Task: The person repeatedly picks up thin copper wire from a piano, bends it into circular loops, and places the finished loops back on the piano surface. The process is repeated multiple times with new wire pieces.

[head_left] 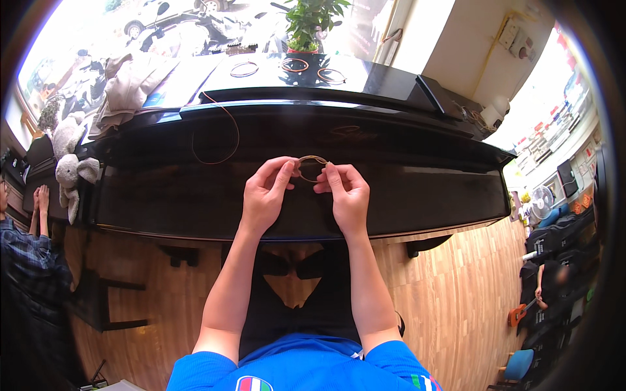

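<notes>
A thin coiled guitar string [313, 158], brassy in colour, is held up in front of me as a small ring. My left hand [265, 195] pinches its left side between thumb and fingers. On the opposite side, my right hand [349, 197] grips it the same way. Both hands hover above the closed black lid of a piano [417, 195]. One loose, uncoiled string [238, 133] droops from the piano's top edge in a wide curve, left of my hands. Three more coiled strings, a pale one [244, 70], a copper one [295, 65] and another [331, 76], lie on top.
A potted plant [306, 26] stands behind the coils by the window. Grey cloth [127, 91] and a plush toy [67, 169] are at the piano's left end. A person in a plaid sleeve [29, 251] sits far left near a dark chair [104, 303]. Instrument cases [554, 238] line the right side.
</notes>
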`<move>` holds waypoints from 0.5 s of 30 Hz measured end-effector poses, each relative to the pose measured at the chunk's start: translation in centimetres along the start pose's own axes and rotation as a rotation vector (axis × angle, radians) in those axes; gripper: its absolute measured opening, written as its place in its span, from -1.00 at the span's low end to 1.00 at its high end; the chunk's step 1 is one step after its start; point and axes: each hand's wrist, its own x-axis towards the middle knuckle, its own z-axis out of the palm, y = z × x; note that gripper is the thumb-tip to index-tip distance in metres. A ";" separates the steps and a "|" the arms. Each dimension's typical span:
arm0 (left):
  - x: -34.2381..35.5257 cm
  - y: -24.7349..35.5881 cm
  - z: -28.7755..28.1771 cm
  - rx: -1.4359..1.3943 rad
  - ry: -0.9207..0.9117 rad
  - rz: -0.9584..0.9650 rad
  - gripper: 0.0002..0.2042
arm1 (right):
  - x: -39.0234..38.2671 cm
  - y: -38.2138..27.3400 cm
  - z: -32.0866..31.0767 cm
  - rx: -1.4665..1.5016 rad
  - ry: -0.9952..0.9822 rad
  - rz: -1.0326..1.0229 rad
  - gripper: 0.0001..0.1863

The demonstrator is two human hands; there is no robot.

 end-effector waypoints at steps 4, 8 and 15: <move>0.0 0.0 -0.7 0.002 -0.083 0.018 -0.80 | -0.1 -0.1 0.0 -0.001 -0.004 0.025 -0.78; -0.1 0.1 -0.6 -0.030 -0.082 -0.006 -0.82 | -0.2 0.0 -0.2 -0.008 -0.054 0.033 -0.79; -0.1 0.4 0.2 0.089 0.011 -0.108 -0.77 | -0.6 0.1 -0.2 -0.044 -0.100 0.037 -0.84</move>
